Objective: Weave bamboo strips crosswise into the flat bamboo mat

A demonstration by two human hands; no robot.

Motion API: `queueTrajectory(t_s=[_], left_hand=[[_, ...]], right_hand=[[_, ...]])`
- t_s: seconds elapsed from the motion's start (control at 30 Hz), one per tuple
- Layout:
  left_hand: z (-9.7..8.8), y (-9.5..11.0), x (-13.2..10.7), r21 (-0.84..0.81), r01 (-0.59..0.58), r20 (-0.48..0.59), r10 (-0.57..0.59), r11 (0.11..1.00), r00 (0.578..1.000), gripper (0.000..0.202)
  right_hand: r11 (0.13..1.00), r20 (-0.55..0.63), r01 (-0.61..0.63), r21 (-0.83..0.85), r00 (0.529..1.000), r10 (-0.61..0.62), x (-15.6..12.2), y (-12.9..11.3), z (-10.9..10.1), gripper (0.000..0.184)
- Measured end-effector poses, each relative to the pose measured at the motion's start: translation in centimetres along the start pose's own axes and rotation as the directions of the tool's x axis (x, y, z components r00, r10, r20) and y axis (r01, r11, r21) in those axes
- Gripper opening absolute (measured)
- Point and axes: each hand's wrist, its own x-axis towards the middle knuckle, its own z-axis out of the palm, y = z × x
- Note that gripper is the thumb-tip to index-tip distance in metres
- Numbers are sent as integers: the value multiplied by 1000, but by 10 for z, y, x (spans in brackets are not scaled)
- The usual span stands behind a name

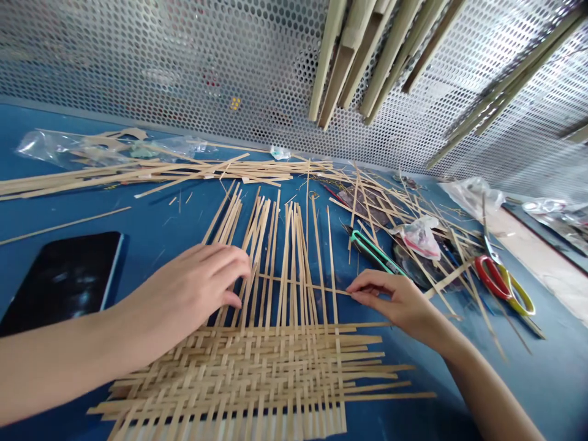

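A partly woven mat (257,367) of pale, flat bamboo-like strips lies in front of me, its long loose strips (294,245) fanning away from me. My right hand (390,300) pinches the right end of a thin cross strip (316,286) between thumb and fingertips. That strip runs leftward among the loose strips, beyond the mat's woven edge. My left hand (206,275) is over the left-hand loose strips, fingers bent and a gap showing between thumb and forefinger. Its fingertips are beside the strips; the cross strip's left end is hidden near it.
A black phone (64,275) lies at left. Loose strips (184,171) and a plastic bag (59,147) lie along the back. To the right are a green utility knife (374,251), crumpled plastic (420,237) and red-and-yellow-handled scissors (500,278). A perforated metal panel (184,61) stands behind.
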Motion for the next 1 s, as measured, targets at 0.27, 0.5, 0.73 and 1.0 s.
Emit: queueTrajectory(t_s=[0.27,0.5,0.73,1.0], left_hand=[[5,13,-11,-332,401,92,-394,854,915,37],[14,12,-10,-464,519,150,-514,718,845,20],[14,10,-11,-327,354,52,-357,876,932,23],[0,5,-23,-136,122,98,-110,983,989,38]], right_hand=[[998,-10,50,-25,999,-51,1,3,2,16],[994,-8,84,-72,996,-85,-1,4,0,15],[991,7,96,-90,995,-96,-1,3,0,15],[997,-55,49,-54,997,-52,-1,-3,3,14]])
